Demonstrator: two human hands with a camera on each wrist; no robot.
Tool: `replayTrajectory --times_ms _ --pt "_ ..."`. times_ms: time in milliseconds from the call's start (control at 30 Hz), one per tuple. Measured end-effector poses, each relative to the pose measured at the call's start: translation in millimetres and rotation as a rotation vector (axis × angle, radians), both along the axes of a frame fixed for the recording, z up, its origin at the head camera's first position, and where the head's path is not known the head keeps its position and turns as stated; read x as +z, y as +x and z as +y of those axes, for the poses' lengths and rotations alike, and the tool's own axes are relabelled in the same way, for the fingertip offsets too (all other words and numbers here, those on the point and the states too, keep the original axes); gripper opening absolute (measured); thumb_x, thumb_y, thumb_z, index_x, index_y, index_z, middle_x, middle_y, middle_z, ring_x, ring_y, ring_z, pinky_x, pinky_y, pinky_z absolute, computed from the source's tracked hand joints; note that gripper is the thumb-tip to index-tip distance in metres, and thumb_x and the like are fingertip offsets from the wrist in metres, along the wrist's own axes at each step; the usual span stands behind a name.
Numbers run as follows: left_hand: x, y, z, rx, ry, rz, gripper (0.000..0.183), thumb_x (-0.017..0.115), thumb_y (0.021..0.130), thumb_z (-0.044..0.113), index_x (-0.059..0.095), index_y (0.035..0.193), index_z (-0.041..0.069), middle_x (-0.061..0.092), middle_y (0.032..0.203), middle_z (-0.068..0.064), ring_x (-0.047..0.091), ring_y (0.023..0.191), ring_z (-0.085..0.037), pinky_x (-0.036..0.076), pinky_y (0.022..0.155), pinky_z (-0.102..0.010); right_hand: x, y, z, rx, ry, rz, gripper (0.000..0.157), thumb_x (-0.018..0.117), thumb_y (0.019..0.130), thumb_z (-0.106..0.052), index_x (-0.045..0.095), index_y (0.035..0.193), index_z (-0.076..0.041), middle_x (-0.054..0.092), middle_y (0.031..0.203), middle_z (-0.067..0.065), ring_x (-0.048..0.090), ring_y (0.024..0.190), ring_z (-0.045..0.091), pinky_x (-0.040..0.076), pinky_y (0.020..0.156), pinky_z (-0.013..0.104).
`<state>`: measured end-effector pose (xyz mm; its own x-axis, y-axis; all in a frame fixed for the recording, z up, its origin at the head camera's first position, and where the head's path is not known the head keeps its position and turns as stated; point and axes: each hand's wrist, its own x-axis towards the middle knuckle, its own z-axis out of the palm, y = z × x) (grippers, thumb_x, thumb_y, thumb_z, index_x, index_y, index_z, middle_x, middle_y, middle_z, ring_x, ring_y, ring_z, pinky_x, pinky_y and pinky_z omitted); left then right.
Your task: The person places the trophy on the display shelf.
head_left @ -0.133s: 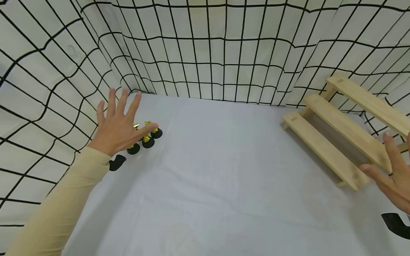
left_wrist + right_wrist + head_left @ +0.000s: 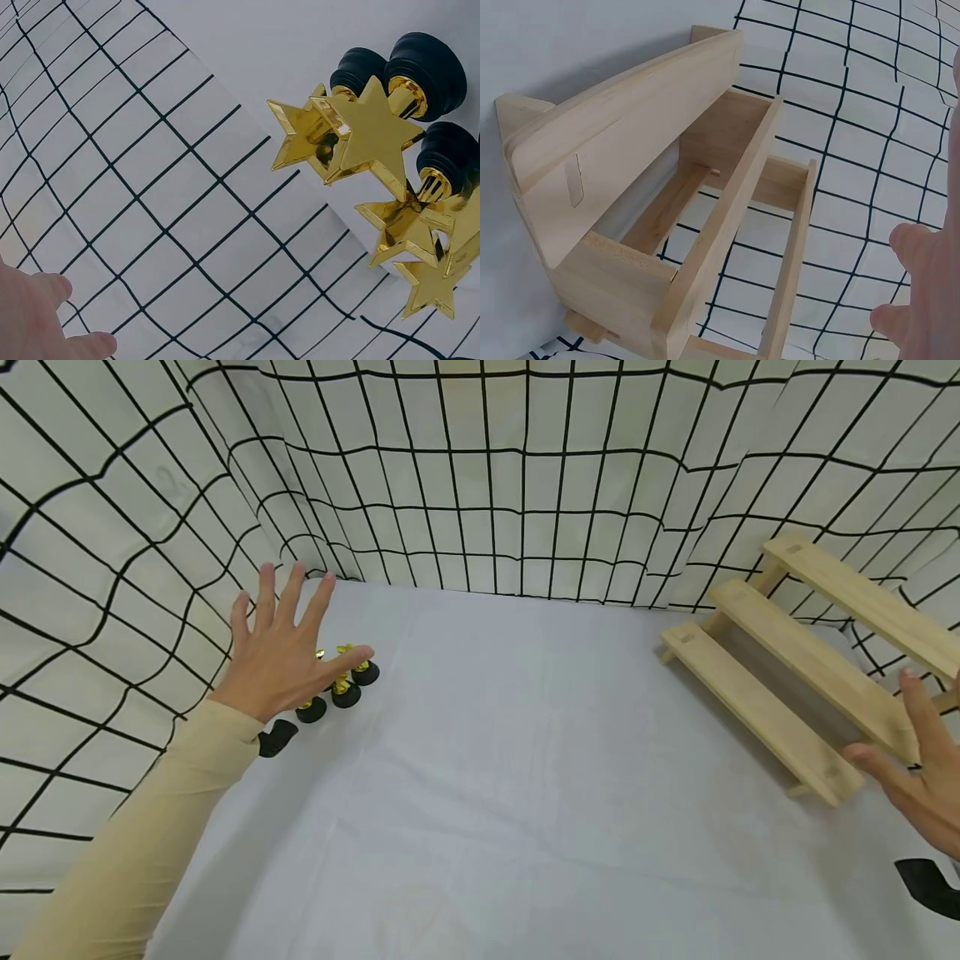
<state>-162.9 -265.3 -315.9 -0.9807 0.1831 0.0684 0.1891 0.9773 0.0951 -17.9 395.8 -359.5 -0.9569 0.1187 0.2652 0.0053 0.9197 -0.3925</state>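
Note:
Several gold star trophies (image 2: pixel 375 135) with round black bases stand grouped at the left of the white surface. My left hand (image 2: pixel 277 652), fingers spread and straight, hovers over them and partly covers them in the head view. Nothing is in its grasp. On the right stands a three-step wooden rack (image 2: pixel 765 710), made of pale planks on slanted side supports. My right hand (image 2: pixel 926 777) is beside the rack's near end, its fingers extended and holding nothing; the frame edge cuts part of it off. In the right wrist view the rack (image 2: pixel 630 135) appears close up, with fingertips (image 2: pixel 911 247) apart from it.
White walls with a black wire grid (image 2: pixel 487 485) enclose the back and both sides. A white cloth surface (image 2: pixel 480 735) stretches between the trophies and the rack. Black wrist straps (image 2: pixel 277 739) show below each hand.
The left hand has shifted very slightly up and to the right in the head view. The right hand, trophies and rack look practically the same.

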Motion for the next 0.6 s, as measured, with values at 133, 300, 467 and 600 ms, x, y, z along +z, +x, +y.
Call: replayTrajectory --times_ms 133,300,467,600 --pt "0.8 -7.3 8.0 -0.013 0.001 0.01 0.1 0.037 0.092 0.085 0.0 0.168 0.029 -0.01 0.176 -0.011 -0.024 0.161 -0.037 -0.005 0.125 -0.076 -2.5 2.5 3.2 0.012 -0.031 0.023 0.112 0.039 0.091 -0.085 0.009 0.166 -0.006 -0.007 0.172 0.028 -0.009 0.16 0.05 -0.004 0.127 0.075" --pt "1.1 -14.6 18.7 -0.027 0.005 0.011 0.102 0.037 0.091 0.086 -0.002 0.167 0.031 -0.011 0.176 -0.01 -0.024 0.161 -0.037 -0.007 0.126 -0.074 -4.1 3.3 9.2 -0.012 0.024 0.049 0.116 0.031 0.088 -0.09 0.009 0.166 -0.007 0.009 0.17 0.034 0.001 0.161 0.049 0.001 0.13 0.07" --pt "2.3 -20.6 28.4 -0.041 0.002 0.015 0.103 0.038 0.09 0.088 -0.004 0.167 0.032 -0.012 0.176 -0.008 -0.024 0.161 -0.035 -0.007 0.126 -0.073 -5.5 1.9 16.3 -0.027 0.147 0.175 0.13 0.019 0.077 -0.099 0.023 0.163 -0.002 0.04 0.142 0.044 0.025 0.155 0.05 0.01 0.132 0.065" --pt "2.8 -25.5 36.4 -0.051 -0.005 0.026 0.105 0.039 0.089 0.088 -0.003 0.167 0.032 -0.011 0.176 -0.007 -0.023 0.162 -0.035 -0.005 0.127 -0.073 -6.4 5.0 18.3 -0.051 0.147 0.164 0.133 0.019 0.074 -0.101 0.023 0.163 -0.002 0.027 0.161 0.037 0.014 0.16 0.047 0.006 0.132 0.066"
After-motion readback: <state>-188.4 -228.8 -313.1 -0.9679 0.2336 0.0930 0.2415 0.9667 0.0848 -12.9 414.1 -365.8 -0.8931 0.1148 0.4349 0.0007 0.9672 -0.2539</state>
